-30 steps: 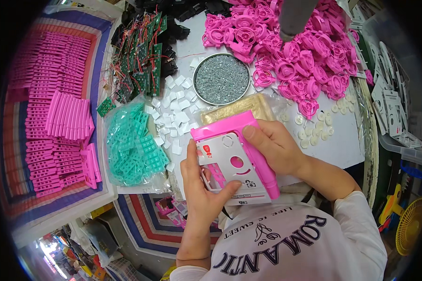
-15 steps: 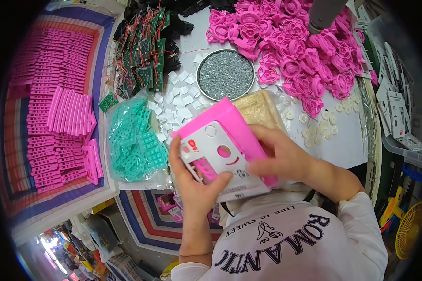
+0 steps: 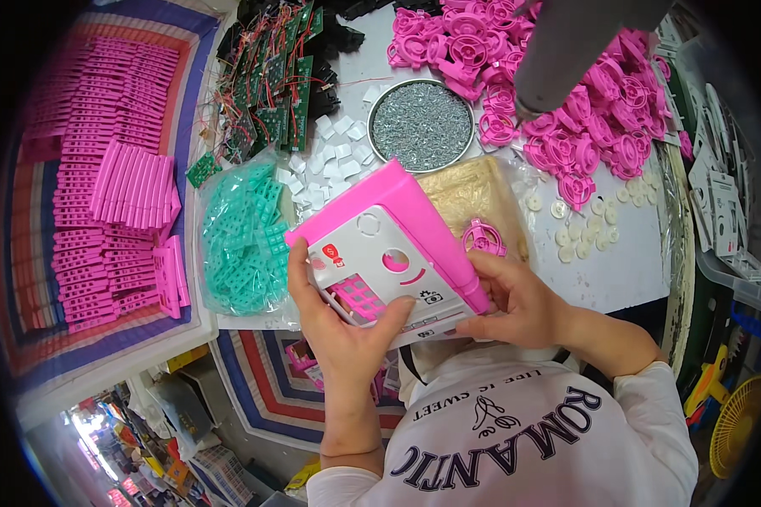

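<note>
Between my two hands is a pink plastic box-shaped casing [image 3: 427, 224] with a white front panel [image 3: 359, 241], tilted toward me. The panel has a round hole, a curved slot, small printed pictures and a window with a pink grid behind it. My left hand [image 3: 338, 329] grips the casing's left side, its thumb pressed on the panel below the window. Around the right lower corner are the fingers and thumb of my right hand [image 3: 524, 304]. Just beyond that hand, a pink wheel-shaped part [image 3: 484, 238] lies on a tan plastic-wrapped bundle [image 3: 457, 190].
A round tray [image 3: 423, 127] of small metal screws stands behind, near white pieces [image 3: 330, 160], green circuit boards [image 3: 271, 84] and bagged teal keypads [image 3: 241, 245]. Pink wheel parts [image 3: 609, 101] heap at right under a grey cylindrical tool [image 3: 566, 51]. Pink strips [image 3: 114, 118] fill the left side.
The casing has shifted slightly left and up in view, and my right thumb has moved down to its lower edge. The pink wheel part beside my right hand now shows. The grey tool looks larger.
</note>
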`<state>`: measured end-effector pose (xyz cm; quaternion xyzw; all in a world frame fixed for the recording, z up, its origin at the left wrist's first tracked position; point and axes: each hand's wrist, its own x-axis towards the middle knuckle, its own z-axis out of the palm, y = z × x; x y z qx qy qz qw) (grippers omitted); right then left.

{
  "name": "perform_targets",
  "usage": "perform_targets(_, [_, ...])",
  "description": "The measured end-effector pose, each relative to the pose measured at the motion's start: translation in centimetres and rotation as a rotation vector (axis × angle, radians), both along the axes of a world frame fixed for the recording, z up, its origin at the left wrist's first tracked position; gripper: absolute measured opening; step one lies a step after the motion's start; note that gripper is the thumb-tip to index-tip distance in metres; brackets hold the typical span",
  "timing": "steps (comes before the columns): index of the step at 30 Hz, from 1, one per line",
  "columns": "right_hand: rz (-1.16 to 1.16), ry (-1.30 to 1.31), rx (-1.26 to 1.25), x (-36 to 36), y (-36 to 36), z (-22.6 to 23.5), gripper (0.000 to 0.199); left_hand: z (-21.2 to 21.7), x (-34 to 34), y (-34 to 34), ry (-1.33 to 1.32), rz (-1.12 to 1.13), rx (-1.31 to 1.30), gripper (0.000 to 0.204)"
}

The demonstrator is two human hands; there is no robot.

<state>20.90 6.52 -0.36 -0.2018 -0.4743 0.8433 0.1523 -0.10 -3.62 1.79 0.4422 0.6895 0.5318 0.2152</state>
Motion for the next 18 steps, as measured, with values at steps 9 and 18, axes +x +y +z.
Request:
perform_targets(9, [-0.014,-0.208,0.619,-1.2,0.0,1.7,0.044,0.1,-0.1,1.0,-0.226,-0.04,-0.105,0.123])
perform_targets(18, [0.026,-0.328,0.571,-1.9,-0.8,2.1,0.048,-1.9,0.2,2.0,-0.065,0.015,-0.137,0.125])
